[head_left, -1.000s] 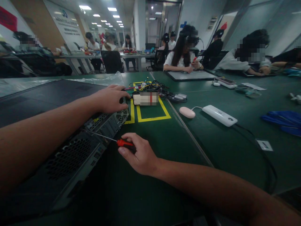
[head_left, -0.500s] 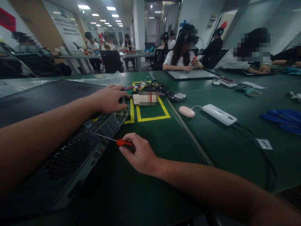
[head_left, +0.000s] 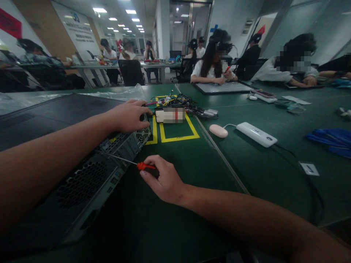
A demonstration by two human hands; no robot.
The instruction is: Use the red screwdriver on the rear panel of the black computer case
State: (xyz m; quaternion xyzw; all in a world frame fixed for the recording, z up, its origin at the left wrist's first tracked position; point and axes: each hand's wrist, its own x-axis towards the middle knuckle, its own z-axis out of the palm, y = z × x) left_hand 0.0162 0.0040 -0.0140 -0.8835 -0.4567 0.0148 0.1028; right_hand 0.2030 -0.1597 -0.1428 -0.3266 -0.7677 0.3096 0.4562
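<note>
A black desktop computer case (head_left: pixel 55 109) lies on the left of the green table, its rear panel with vents and ports facing me. My left hand (head_left: pixel 131 116) grips the far rear corner of the case, thumb and fingers bent over its edges. In my right hand (head_left: pixel 163 179) is a screwdriver (head_left: pixel 143 166) with a red and black handle, held between thumb and fingers. Its thin shaft runs left to the rear panel, near the slot covers. The tip meets the panel in shadow, and I cannot make out a screw there.
Beyond the case lie a phone (head_left: pixel 170 115) and tangled cables (head_left: pixel 186 102) by yellow tape squares (head_left: pixel 179 139). To the right are a pink oval case (head_left: pixel 218 130), a white power bank (head_left: pixel 256 134) and blue cloth (head_left: pixel 330 140). People work at tables opposite; clear plastic (head_left: pixel 131 91) lies behind the case.
The screwdriver handle has turned slightly in my right hand, showing more of its black part. My left hand stays on the case. The view has shifted a little.
</note>
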